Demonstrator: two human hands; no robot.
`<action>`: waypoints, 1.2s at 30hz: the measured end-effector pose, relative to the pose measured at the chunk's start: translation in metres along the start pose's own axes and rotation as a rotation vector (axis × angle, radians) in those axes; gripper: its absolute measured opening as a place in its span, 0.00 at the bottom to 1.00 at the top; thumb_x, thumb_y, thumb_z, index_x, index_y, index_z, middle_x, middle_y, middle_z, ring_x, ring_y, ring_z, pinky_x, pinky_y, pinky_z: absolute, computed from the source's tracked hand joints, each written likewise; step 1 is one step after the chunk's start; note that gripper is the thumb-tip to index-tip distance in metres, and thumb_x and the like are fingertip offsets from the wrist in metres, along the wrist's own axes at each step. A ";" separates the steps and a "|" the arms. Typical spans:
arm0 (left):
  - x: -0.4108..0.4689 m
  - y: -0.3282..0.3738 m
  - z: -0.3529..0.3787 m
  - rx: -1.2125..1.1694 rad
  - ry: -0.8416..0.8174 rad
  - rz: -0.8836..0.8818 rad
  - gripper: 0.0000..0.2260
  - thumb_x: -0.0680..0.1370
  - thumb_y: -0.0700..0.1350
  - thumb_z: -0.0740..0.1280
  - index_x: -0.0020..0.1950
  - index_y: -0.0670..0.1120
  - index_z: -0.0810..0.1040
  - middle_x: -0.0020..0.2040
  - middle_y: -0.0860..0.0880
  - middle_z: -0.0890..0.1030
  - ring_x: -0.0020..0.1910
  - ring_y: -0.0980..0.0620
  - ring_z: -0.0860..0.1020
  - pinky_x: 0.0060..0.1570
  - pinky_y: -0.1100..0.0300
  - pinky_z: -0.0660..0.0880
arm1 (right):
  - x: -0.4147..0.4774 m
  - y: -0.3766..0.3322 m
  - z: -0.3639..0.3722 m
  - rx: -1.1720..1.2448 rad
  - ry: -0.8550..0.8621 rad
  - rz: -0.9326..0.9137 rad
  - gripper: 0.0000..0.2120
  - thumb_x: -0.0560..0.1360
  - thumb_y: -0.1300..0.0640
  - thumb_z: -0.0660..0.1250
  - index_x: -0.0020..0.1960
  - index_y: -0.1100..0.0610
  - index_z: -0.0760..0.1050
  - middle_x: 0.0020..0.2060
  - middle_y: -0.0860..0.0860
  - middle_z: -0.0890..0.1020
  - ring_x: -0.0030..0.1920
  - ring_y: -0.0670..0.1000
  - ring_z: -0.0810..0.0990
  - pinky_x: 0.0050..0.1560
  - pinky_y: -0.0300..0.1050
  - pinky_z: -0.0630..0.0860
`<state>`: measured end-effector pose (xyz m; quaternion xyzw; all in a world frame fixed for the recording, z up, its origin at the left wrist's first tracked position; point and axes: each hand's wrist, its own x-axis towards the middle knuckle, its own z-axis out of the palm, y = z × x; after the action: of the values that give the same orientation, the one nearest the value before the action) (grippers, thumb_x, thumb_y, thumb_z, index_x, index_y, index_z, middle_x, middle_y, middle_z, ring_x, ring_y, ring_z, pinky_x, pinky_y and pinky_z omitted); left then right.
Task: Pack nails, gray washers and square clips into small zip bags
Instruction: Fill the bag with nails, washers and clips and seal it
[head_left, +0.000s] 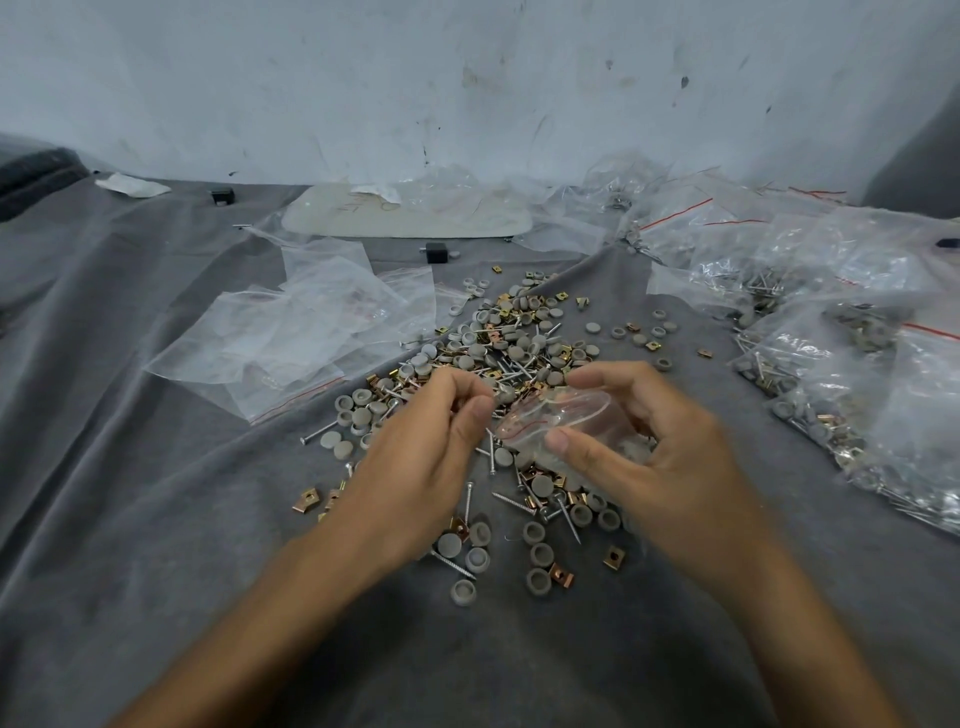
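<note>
A loose heap of gray washers (519, 353), nails (511, 503) and brass square clips (306, 500) covers the middle of a gray cloth (130, 467). Over the heap my right hand (654, 447) grips a small clear zip bag (566, 418) with its mouth held open toward the left; a few gray washers show through it. My left hand (431, 452) hovers just left of the bag's mouth with fingers curled and thumb against the fingertips. Whether it pinches a small part is hidden.
Empty zip bags (306, 332) lie to the left of the heap. Several filled bags (841, 332) are piled at the right. A pale flat board (405, 218) and two small black blocks (436, 253) sit near the back wall.
</note>
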<state>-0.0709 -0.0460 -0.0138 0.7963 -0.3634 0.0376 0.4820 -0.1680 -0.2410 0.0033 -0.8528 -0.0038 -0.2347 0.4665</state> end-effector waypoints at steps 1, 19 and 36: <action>0.000 0.003 0.001 -0.021 -0.016 0.021 0.06 0.84 0.58 0.56 0.52 0.61 0.70 0.40 0.61 0.75 0.35 0.59 0.73 0.33 0.69 0.66 | 0.000 0.000 0.001 0.000 -0.003 -0.005 0.18 0.72 0.39 0.74 0.60 0.39 0.76 0.52 0.40 0.84 0.51 0.44 0.84 0.49 0.35 0.79; 0.002 0.007 -0.001 0.118 0.111 0.144 0.08 0.79 0.53 0.68 0.54 0.54 0.84 0.47 0.60 0.81 0.47 0.61 0.78 0.46 0.73 0.69 | -0.002 0.000 0.003 -0.065 -0.055 -0.042 0.19 0.72 0.36 0.73 0.61 0.35 0.74 0.53 0.37 0.83 0.54 0.41 0.83 0.51 0.35 0.78; -0.005 -0.017 0.011 0.649 -0.097 -0.076 0.18 0.77 0.67 0.63 0.58 0.57 0.78 0.51 0.56 0.78 0.54 0.52 0.74 0.56 0.54 0.68 | 0.001 -0.004 -0.007 0.043 0.040 0.018 0.18 0.71 0.42 0.75 0.59 0.40 0.77 0.52 0.41 0.85 0.52 0.45 0.84 0.48 0.36 0.80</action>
<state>-0.0671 -0.0478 -0.0344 0.9223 -0.3251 0.0954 0.1862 -0.1706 -0.2445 0.0097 -0.8378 0.0082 -0.2474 0.4865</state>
